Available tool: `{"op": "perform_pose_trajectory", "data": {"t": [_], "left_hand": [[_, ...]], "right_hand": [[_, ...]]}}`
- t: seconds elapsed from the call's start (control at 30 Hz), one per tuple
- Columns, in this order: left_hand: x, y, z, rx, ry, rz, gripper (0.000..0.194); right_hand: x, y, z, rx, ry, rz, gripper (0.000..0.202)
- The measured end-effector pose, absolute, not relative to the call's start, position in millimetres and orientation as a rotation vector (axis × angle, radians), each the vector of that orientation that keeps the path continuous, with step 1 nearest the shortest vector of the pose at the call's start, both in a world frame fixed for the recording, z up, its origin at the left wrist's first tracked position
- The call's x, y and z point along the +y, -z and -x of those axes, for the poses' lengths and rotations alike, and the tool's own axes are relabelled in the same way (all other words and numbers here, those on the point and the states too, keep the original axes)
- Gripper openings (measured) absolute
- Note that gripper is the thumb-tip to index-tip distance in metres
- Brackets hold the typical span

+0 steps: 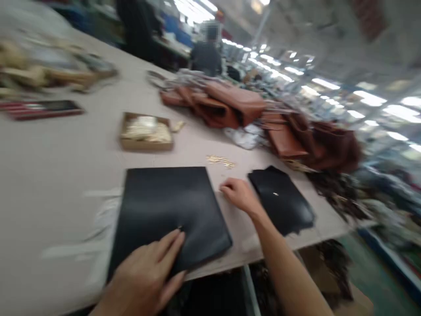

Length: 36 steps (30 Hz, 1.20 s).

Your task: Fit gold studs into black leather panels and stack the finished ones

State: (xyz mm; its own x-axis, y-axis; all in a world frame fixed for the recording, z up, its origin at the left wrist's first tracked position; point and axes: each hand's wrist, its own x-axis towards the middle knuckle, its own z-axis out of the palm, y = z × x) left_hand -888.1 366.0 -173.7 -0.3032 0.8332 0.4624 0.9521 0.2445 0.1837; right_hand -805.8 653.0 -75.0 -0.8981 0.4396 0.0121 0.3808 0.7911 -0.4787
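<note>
A large black leather-like panel (164, 197) lies flat near the table's front edge. My left hand (148, 272) rests on its lower part, fingers stretched toward a tiny metal piece (180, 228) on the panel. To the right of the panel, my right hand (238, 193) is closed just above the table, its fingertips pinched; anything between them is too small to name. Small gold-coloured pieces (220, 161) lie scattered beyond my right hand. A stack of smaller black pieces (283, 202) sits right of my right hand, with a small shiny piece on top.
Beyond the panel stands a cardboard box (147, 145) of pale small items. Brown leather bags (230, 98) are heaped along the back right. A red-and-black object (42, 109) and wrapped bundles (49, 70) lie at the left. A person (206, 55) is in the background.
</note>
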Motion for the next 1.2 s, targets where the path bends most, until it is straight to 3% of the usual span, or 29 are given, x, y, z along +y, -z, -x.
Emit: {"op": "perform_pose_trajectory", "data": {"t": [0.1, 0.2, 0.57, 1.2], "left_hand": [[338, 173, 881, -2.447, 0.479, 1.648, 0.051], [342, 168, 883, -2.509, 0.484, 1.678, 0.054], [344, 166, 884, -2.476, 0.526, 1.751, 0.059], [344, 170, 885, -2.409, 0.595, 1.69, 0.047]], "right_hand": [[596, 123, 861, -2.879, -1.187, 0.419, 0.017], [568, 131, 852, -2.886, -1.422, 0.334, 0.012], [541, 125, 861, -3.133, -1.202, 0.151, 0.015], [541, 109, 907, -3.53, -1.007, 0.563, 0.012]]}}
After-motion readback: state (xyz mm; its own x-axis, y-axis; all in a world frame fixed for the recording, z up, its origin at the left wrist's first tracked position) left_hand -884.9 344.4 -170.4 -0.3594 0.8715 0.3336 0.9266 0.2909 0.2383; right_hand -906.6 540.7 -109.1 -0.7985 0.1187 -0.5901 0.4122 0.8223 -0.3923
